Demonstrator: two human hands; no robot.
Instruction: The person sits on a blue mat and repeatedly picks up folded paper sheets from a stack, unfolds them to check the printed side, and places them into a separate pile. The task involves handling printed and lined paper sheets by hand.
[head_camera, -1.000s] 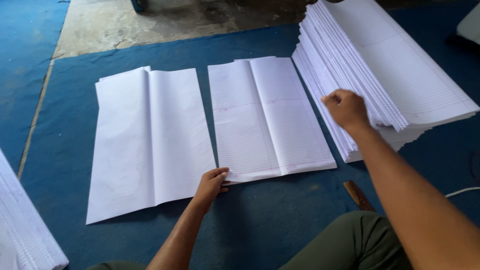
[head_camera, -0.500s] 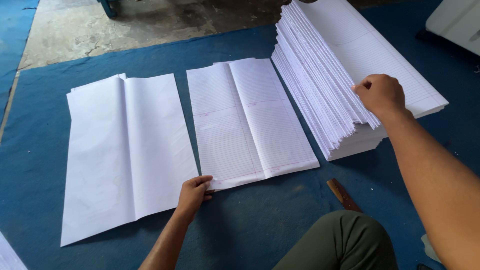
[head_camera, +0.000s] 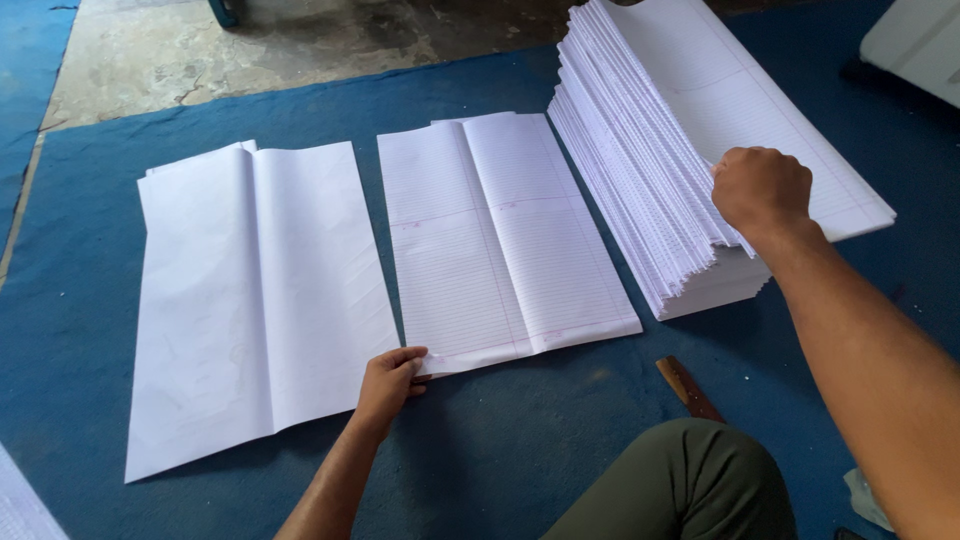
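Left hand (head_camera: 388, 382) pinches the near left corner of the ruled folded sheet (head_camera: 505, 235), which lies flat on the blue floor mat (head_camera: 90, 250) at centre. Right hand (head_camera: 762, 190) closes its grip over the near edge of the tall paper stack (head_camera: 690, 130) at far right, fingers tucked into the fanned sheet edges. A plain folded sheet (head_camera: 250, 300) lies to the left. Judgement: single sheets are light, limp and easily creased; best held at corners or edges. The stack looks heavy.

Blue mat (head_camera: 520, 450) over cracked concrete floor (head_camera: 300, 45)
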